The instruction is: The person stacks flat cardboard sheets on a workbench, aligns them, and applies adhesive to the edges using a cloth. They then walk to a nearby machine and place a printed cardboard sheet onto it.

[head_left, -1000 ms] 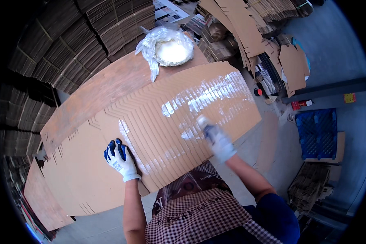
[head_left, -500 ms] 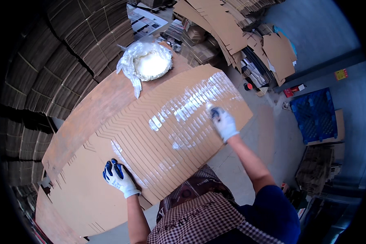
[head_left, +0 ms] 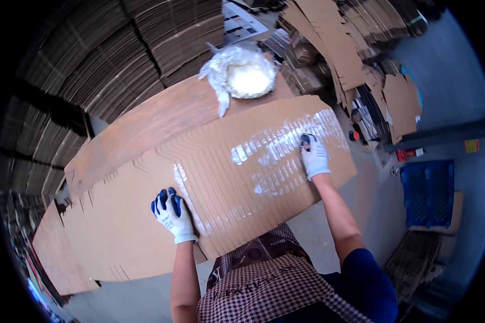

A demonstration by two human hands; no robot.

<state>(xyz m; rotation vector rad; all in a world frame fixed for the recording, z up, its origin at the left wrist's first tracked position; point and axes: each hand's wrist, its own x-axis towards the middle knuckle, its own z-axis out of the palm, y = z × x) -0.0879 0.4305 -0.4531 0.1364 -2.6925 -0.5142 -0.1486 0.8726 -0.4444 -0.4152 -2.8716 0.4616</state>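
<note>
Left hand [head_left: 172, 213], in a white glove with blue fingertips, lies flat and spread on the fanned stack of cardboard sheets [head_left: 145, 226]; palm down, pressing, nothing clasped. Right hand [head_left: 313, 156], white-gloved, is closed round a small dark applicator [head_left: 305, 141], tip touching the cardboard.

Wet glossy streaks [head_left: 277, 156] run from just left of the right hand across to a thin line beside the left hand's fingertips. The stepped sheet edges lie between the two hands, each offset from the next.

The stack's near edge passes just under the left wrist and overhangs toward the person's checked apron [head_left: 264, 285]. Its right corner ends just beyond the right hand; past it, bare grey floor [head_left: 377, 194], then a blue crate [head_left: 428, 191] well apart.

Ahead of the right hand, the brown table top [head_left: 161, 118] shows, bearing a plastic-lined bowl of white paste [head_left: 248, 78]. Stacked cardboard walls [head_left: 118, 54] close the far-left side.
</note>
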